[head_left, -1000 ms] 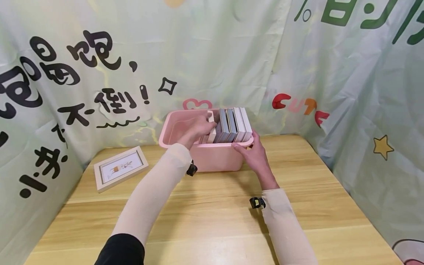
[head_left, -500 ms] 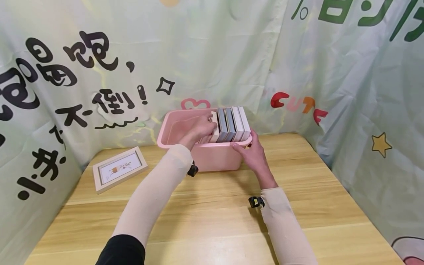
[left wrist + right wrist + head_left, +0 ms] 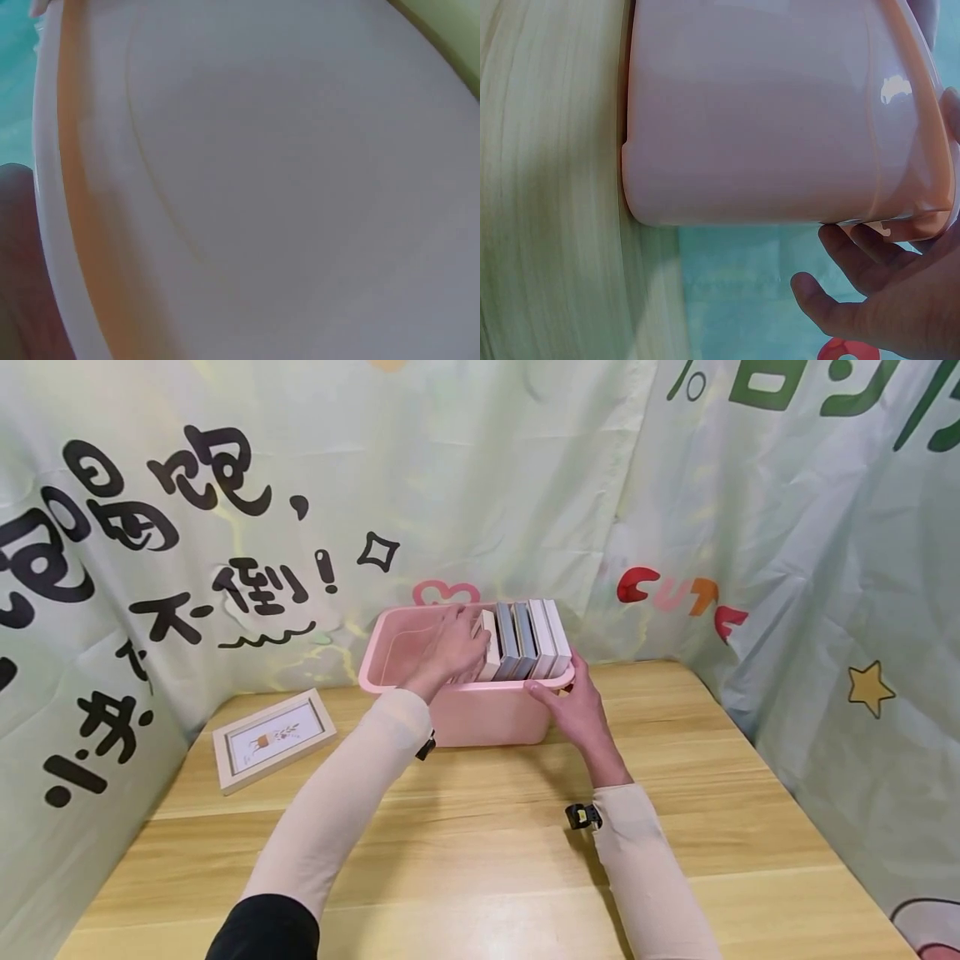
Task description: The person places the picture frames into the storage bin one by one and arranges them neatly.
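Observation:
A pink plastic bin [image 3: 487, 718] stands on the table. Several picture frames [image 3: 531, 643] stand upright on edge in its right half, in white, blue-grey and cream. My left hand [image 3: 453, 647] reaches into the bin, its fingers extended along the left side of the leftmost cream frame [image 3: 491, 647]; parts of the fingers are hidden. My right hand [image 3: 581, 706] grips the bin's front right corner, thumb at the front rim and fingers around the side. In the right wrist view, fingers [image 3: 847, 255] reach under the rim. The left wrist view shows mostly the bin's blurred wall [image 3: 285, 187].
A pale wood picture frame [image 3: 275, 741] with a plant drawing lies flat on the table, left of the bin. Printed cloth [image 3: 510, 485] hangs close behind the bin and along both sides of the wooden table [image 3: 480, 860].
The leftmost cream frame has shifted right against the blue-grey ones, closing the gap between them. My left hand's fingers have moved slightly left and straightened. My right hand keeps its hold.

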Tool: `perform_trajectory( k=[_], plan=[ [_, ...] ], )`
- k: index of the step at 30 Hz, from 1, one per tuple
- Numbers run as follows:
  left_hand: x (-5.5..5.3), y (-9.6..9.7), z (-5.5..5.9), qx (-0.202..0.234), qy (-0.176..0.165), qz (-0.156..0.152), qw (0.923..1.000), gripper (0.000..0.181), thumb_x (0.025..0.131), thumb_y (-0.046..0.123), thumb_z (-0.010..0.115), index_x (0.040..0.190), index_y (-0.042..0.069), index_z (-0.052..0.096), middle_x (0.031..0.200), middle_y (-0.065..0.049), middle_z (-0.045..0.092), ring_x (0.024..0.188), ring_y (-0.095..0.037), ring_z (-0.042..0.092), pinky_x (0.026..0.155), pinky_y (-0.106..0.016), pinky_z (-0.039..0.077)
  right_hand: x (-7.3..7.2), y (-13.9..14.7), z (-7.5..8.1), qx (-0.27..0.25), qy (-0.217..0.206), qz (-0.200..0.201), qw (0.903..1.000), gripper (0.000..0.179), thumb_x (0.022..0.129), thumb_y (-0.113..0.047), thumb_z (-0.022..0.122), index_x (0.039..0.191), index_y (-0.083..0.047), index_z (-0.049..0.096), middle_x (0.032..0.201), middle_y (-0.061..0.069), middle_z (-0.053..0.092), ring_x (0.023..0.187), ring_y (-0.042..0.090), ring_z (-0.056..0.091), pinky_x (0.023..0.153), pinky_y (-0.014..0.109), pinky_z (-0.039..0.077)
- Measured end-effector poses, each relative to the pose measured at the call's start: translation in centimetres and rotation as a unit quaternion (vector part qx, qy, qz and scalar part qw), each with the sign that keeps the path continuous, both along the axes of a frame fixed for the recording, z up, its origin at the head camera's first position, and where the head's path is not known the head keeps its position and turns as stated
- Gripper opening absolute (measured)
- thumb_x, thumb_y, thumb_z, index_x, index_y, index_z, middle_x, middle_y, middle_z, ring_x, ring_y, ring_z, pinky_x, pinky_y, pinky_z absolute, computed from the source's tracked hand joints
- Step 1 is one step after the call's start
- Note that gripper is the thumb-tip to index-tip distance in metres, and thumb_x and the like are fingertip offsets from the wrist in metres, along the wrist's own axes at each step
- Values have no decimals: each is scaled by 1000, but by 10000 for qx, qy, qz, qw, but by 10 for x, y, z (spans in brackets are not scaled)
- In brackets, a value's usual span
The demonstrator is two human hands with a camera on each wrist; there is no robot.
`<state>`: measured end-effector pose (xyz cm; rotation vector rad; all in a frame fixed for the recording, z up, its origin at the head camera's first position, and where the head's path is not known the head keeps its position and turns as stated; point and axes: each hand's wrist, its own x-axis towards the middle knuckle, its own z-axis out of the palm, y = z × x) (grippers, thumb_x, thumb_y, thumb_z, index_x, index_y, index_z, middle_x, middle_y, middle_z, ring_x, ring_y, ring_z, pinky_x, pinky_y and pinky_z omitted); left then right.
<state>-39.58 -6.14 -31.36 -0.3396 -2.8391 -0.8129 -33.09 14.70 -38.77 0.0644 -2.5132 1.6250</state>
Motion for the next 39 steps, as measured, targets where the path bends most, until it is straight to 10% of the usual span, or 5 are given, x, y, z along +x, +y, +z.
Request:
perform_trajectory(
  k=[13, 39],
  plan=[
    [6, -14, -4, -1790, 424, 238, 9826, 63, 97, 61, 23, 154, 34, 23, 164, -7, 12, 150, -37, 9, 114, -68, 2, -1, 0, -1, 69, 42, 6, 10000, 106, 76, -66, 68, 156, -27, 10, 153, 8, 38, 139, 29, 39, 111, 51, 34],
    [8, -70, -7, -1822, -65, 766, 9803, 72, 96, 64, 20, 157, 26, 14, 164, -7, 10, 151, -32, 8, 111, -72, 2, -3, 1, -2, 24, -102, 54, 9999, 107, 75, -67, 68, 156, -30, 8, 155, 7, 34, 141, 30, 36, 113, 53, 32]
  ],
)
